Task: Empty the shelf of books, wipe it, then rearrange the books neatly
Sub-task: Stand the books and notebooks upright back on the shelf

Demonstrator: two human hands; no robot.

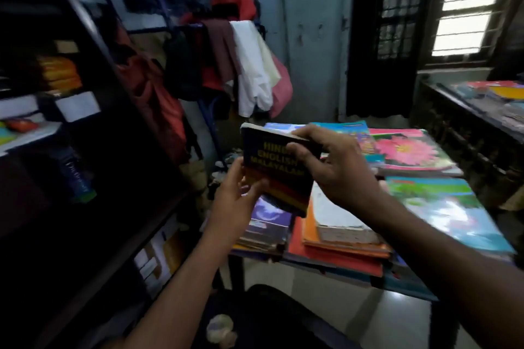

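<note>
Dark dictionary (276,176) with yellow title, tilted, above colourful book stacks (340,235), dark shelf (93,127) leftward

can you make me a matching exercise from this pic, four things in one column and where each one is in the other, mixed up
Things:
1. dark dictionary
2. pink flower book
3. white cloth
4. blue book

Places:
A. draped over the clothes rack
B. standing on the dark shelf at the left
C. lying flat on the table, far side
D. held in both hands, the left hand and the right hand

Pairs: 1-D, 2-C, 3-A, 4-B
</note>
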